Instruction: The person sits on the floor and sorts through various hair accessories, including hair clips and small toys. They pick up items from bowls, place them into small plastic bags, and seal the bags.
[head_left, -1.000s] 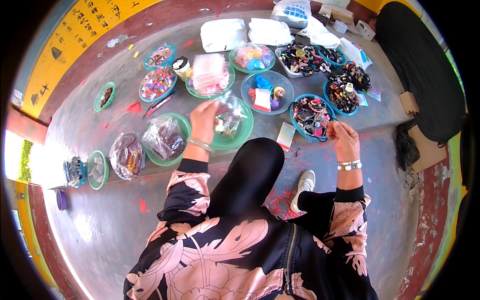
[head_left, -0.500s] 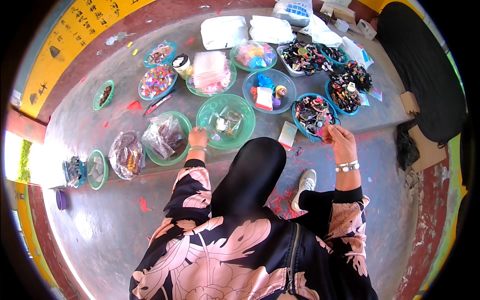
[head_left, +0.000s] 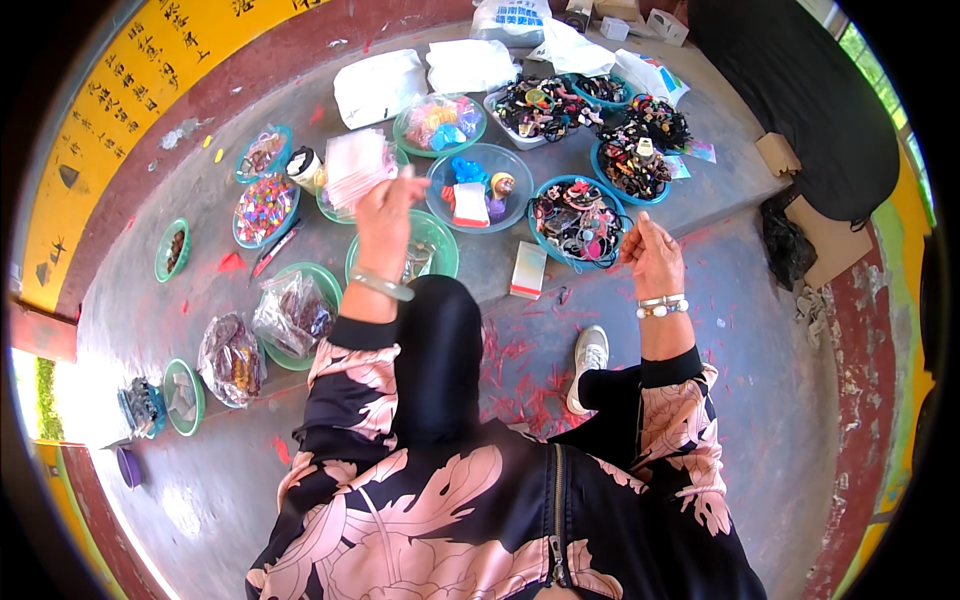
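Lifted from the green bowl (head_left: pixel 437 228), the left hand (head_left: pixel 385 215) now pinches a clear packet (head_left: pixel 357 165) up; right hand (head_left: pixel 652 255) hangs loosely curled, empty. Judged mid-sort, needing a bowl chosen next.

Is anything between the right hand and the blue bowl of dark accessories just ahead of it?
Nothing visible: the right hand hovers beside the blue bowl near its right rim, with only bare floor between them.

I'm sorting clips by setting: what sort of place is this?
Probably an outdoor ground-level sorting or vending spot. Many round bowls of small colourful trinkets sit on a bare concrete floor, with clear plastic bags of more. A yellow painted wall runs along one side.
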